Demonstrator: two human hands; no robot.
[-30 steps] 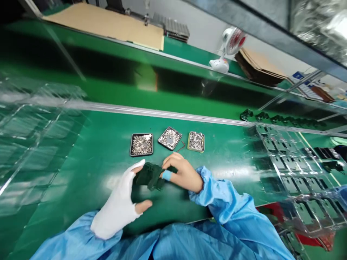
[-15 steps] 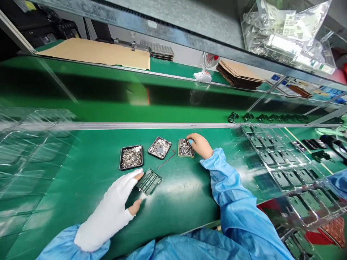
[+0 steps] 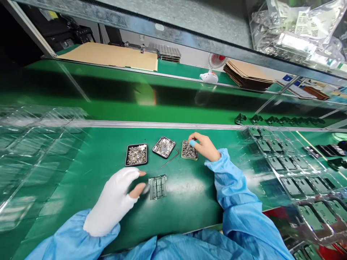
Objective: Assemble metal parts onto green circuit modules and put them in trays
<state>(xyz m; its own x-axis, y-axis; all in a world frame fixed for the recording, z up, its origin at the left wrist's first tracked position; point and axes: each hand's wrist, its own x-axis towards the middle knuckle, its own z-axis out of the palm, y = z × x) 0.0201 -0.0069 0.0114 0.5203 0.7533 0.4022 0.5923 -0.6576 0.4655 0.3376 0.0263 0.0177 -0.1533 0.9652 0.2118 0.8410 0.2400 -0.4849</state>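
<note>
Work seems only part done: a slotted green part (image 3: pixel 157 187) has been laid grooved side up on the counter (image 3: pixel 187 202), and it is held by neither hand. The fingers of the gloved left hand (image 3: pixel 115 200) are spread apart and released, just beside the part's left edge; a grey blur by the thumb cannot be made out. The fingers of the right hand (image 3: pixel 204 146) are bent together at the upper right of the small dish (image 3: pixel 189 158) of metal bits; whether a bit is pinched there cannot be told. Nothing from the dish can be seen added to the part, so that stage is judged not yet reached. Green plates are seated in the clear tray (image 3: pixel 282 174) on the right, but whether they are finished cannot be told.

Between the part and the counter's near edge, bare surface is left, as it is to the part's right. Above the part, movement is more hemmed in: a hex key (image 3: pixel 170 159) is laid slantwise between it and the dishes, with the middle dish (image 3: pixel 159 154) and the left dish (image 3: pixel 126 155) beyond. Farther back, the counter is crossed by a pale rail (image 3: pixel 162 125).
</note>
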